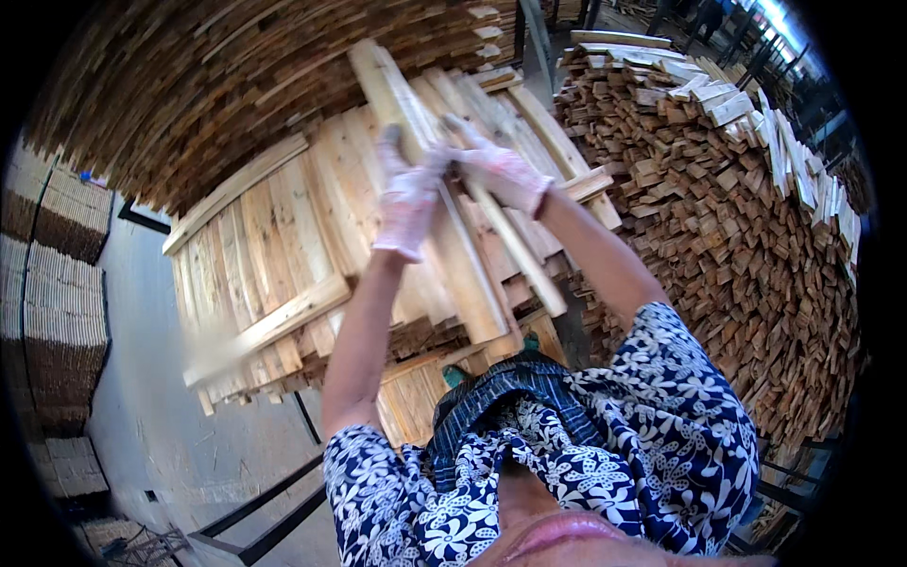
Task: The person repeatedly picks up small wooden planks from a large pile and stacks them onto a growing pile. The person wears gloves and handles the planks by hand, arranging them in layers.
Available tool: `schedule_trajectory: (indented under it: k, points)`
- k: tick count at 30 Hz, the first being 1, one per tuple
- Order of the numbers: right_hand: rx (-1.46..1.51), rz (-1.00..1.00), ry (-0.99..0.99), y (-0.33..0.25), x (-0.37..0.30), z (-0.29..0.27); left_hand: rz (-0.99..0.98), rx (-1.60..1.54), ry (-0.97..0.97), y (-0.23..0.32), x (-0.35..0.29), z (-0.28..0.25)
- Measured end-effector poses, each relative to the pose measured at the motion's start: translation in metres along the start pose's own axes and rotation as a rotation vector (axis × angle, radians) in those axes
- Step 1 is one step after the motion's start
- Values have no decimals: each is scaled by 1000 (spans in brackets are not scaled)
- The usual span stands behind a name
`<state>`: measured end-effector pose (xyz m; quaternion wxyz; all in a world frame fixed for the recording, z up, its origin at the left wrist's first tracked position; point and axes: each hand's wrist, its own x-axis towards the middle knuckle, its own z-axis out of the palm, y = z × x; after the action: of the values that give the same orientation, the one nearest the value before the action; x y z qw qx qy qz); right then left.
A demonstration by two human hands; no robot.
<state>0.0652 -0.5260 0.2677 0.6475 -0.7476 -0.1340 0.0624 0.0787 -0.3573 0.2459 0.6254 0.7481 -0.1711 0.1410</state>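
Both my hands wear pale, pinkish-stained work gloves and meet over a wooden plank (470,283) that slants from the far side toward my body. My left hand (408,198) grips this plank from the left side, fingers over its top. My right hand (505,172) closes round the boards from the right, with a narrow wooden strip (524,253) running out from under it toward me. The fingers of the two gloves nearly touch, and the exact hold beneath them is hidden. Under the plank lies a layer of pale boards (255,227) side by side on a stack.
A tall wall of stacked boards (236,76) stands at the far side. At right rises a large pile of cut timber (709,227) with end faces showing. Bundled boards (64,298) stand at far left beside the grey floor (161,378). Black metal bars (265,520) cross near me.
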Motion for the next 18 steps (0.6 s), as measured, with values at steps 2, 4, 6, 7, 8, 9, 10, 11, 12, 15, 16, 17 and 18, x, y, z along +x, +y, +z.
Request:
schedule_trajectory:
  k: [2,4,6,7,8,9,10,11,12,15,16,17,18]
  points:
    - [-191,-53,83,26,-17,-71,-171,-392,-123,16,7,68]
    - [-366,81,174,52,-25,-158,-285,-539,-160,9,30,155]
    - [-503,277,290,48,-44,-200,-235,-487,-108,-14,46,221]
    - [-513,342,342,40,-55,-206,-166,-410,-49,-45,57,242]
    - [-448,287,417,55,-71,-230,-256,-351,-94,-37,59,268]
    - [-328,21,488,92,-77,-250,-174,-102,-24,-66,63,287]
    - [-375,75,400,87,-65,-243,-113,171,119,-133,69,282]
    - [-422,172,400,91,-67,-245,-178,350,70,-142,67,291]
    - [-550,142,406,107,-67,-253,-228,522,20,-143,66,297]
    - [-408,141,358,137,-66,-264,-317,1058,-385,-58,81,306]
    - [-448,192,333,130,-58,-257,-209,1184,-353,-59,82,305]
    - [-495,229,293,120,-48,-248,-45,1305,-238,-80,86,298]
    - [-541,281,242,116,-34,-239,102,1427,-112,-117,85,286]
